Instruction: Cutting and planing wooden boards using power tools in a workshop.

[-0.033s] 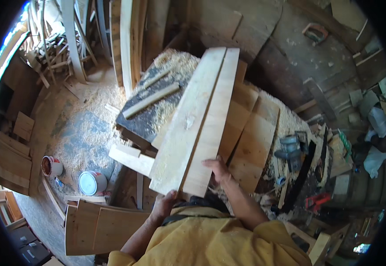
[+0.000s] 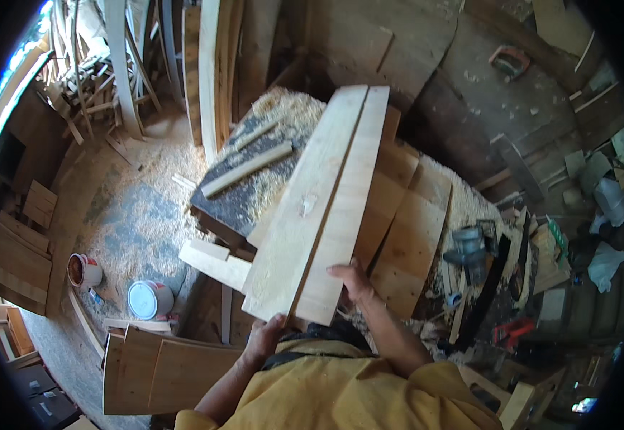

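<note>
Two long pale wooden boards lie side by side over the workbench, a narrow dark gap between them. With the thumb on top, my left hand (image 2: 266, 337) is closed on the near end of the wider left board (image 2: 294, 229). My right hand (image 2: 355, 281) grips the outer edge of the right board (image 2: 351, 208) near its close end, thumb above and fingers mostly hidden beneath. Under the boards are wide plywood pieces (image 2: 416, 244). A notched wood piece (image 2: 215, 264) sticks out to the left from below them.
Wood strips (image 2: 247, 170) and shavings cover the dark bench top (image 2: 215, 208). To the right stands a grey power tool (image 2: 472, 251) among offcuts. Two buckets, one lidded (image 2: 150, 299) and one uncovered (image 2: 84, 270), stand on the left floor. Curved plywood panels (image 2: 161, 369) lean near my left arm.
Both boards sit slightly lower in the picture, and the whole view has shifted a little. My hands keep their grip at nearly the same places.
</note>
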`<state>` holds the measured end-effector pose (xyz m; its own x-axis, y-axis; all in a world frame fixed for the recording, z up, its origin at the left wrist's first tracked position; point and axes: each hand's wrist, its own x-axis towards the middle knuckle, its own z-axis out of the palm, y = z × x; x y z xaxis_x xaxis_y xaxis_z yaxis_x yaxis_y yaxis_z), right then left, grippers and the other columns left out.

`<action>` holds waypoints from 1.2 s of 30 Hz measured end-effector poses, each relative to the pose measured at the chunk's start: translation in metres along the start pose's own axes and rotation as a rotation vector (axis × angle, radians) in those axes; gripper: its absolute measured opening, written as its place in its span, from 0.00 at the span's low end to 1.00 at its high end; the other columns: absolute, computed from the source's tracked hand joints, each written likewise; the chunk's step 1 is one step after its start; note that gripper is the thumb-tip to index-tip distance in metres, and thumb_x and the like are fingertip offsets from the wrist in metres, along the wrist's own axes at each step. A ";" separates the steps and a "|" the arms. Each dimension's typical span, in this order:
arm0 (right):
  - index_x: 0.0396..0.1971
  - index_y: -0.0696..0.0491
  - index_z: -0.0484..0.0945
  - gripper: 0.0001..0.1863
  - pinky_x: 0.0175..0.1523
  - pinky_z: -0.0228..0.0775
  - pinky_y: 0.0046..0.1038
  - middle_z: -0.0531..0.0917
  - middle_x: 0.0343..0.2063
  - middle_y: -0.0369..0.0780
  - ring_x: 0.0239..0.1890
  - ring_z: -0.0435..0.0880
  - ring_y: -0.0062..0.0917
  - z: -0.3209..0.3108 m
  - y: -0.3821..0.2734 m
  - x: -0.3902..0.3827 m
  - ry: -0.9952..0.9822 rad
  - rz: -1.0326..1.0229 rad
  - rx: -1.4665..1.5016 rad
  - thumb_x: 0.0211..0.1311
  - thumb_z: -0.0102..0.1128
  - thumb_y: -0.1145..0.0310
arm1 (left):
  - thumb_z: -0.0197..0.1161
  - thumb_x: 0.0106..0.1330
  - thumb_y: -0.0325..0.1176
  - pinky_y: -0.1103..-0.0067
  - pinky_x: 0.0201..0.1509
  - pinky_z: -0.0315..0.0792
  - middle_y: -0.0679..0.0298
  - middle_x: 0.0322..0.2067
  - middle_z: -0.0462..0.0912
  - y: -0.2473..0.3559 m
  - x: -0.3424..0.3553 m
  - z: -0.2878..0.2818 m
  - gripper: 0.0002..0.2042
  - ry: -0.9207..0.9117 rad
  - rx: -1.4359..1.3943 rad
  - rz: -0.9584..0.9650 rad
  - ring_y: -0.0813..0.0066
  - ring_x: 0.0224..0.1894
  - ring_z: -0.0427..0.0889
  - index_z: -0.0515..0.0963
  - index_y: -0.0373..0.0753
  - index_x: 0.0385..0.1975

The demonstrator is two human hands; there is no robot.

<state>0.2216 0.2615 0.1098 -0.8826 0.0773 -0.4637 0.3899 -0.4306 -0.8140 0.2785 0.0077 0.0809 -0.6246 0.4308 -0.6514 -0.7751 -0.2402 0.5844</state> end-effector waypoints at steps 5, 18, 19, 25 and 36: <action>0.38 0.61 0.76 0.19 0.42 0.71 0.27 0.81 0.31 0.38 0.35 0.79 0.25 0.022 -0.004 -0.021 0.035 -0.148 -0.069 0.41 0.61 0.74 | 0.61 0.60 0.43 0.68 0.54 0.69 0.57 0.46 0.77 -0.009 -0.010 -0.027 0.27 -0.063 -0.105 0.028 0.62 0.46 0.77 0.66 0.33 0.55; 0.39 0.61 0.77 0.17 0.45 0.71 0.27 0.82 0.34 0.39 0.38 0.80 0.24 0.034 -0.110 -0.016 0.102 -0.612 -0.333 0.46 0.59 0.72 | 0.67 0.55 0.44 0.74 0.39 0.75 0.54 0.33 0.83 0.221 0.052 0.023 0.15 0.089 0.969 1.312 0.60 0.34 0.81 0.80 0.42 0.37; 0.39 0.61 0.77 0.17 0.45 0.71 0.26 0.82 0.34 0.39 0.37 0.80 0.24 0.038 -0.124 -0.011 0.078 -0.652 -0.320 0.46 0.59 0.72 | 0.66 0.55 0.32 0.74 0.47 0.72 0.57 0.39 0.82 0.283 0.088 -0.018 0.16 -0.157 1.693 0.921 0.69 0.42 0.80 0.77 0.36 0.44; 0.38 0.60 0.78 0.15 0.43 0.71 0.26 0.83 0.33 0.40 0.38 0.80 0.24 0.045 -0.171 0.049 -0.134 -0.753 -0.377 0.50 0.61 0.70 | 0.51 0.60 0.65 0.73 0.49 0.73 0.55 0.40 0.80 0.496 0.129 0.169 0.36 -0.007 0.754 0.793 0.70 0.44 0.79 0.71 0.34 0.51; 0.55 0.61 0.67 0.24 0.55 0.68 0.31 0.77 0.49 0.48 0.53 0.77 0.32 -0.123 -0.155 0.157 0.380 -0.693 -0.593 0.58 0.58 0.75 | 0.46 0.66 0.60 0.71 0.62 0.62 0.56 0.56 0.68 0.555 0.265 0.231 0.34 0.114 0.221 1.153 0.63 0.55 0.70 0.63 0.35 0.60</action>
<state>0.0553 0.4510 0.1202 -0.8628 0.4706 0.1848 -0.0212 0.3315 -0.9432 -0.2951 0.1896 0.3443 -0.9586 -0.0252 0.2836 0.2794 -0.2755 0.9198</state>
